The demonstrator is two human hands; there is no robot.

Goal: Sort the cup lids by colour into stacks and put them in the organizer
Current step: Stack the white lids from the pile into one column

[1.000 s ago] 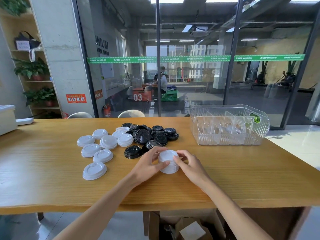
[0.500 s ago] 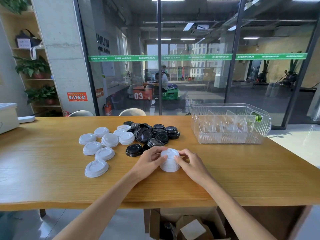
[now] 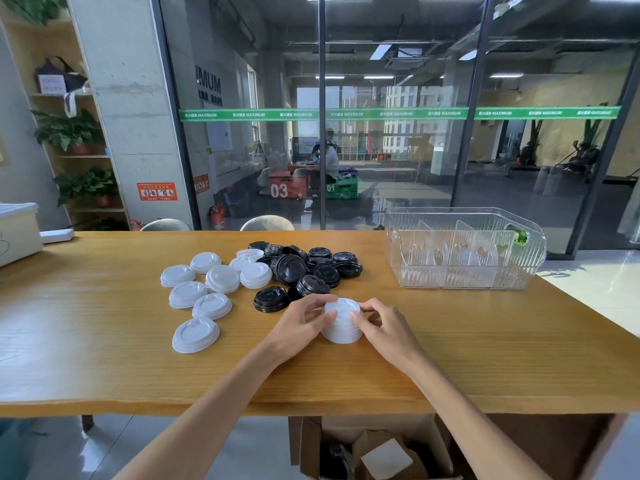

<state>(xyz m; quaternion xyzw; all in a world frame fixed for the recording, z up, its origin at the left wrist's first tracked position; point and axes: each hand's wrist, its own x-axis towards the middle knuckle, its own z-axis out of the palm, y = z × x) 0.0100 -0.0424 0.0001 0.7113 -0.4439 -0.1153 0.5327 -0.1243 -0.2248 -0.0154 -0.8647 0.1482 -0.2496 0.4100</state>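
Observation:
A stack of white lids (image 3: 341, 322) stands on the wooden table (image 3: 104, 358) in front of me. My left hand (image 3: 304, 320) grips its left side with curled fingers, and my right hand (image 3: 379, 323) grips its right side. Loose white lids (image 3: 204, 289) lie scattered to the left. A pile of black lids (image 3: 304, 268) sits just behind the stack. The clear plastic organizer (image 3: 464, 282) with upright dividers stands at the back right, with no lids in it.
A white box (image 3: 17, 230) sits at the table's far left edge. Two chair backs (image 3: 266, 223) show behind the table, against a glass wall. An open cardboard box (image 3: 374, 448) lies on the floor under the table's front edge.
Both hands have stayed round the white stack, with only small finger shifts squaring it. The lids and organizer have not moved.

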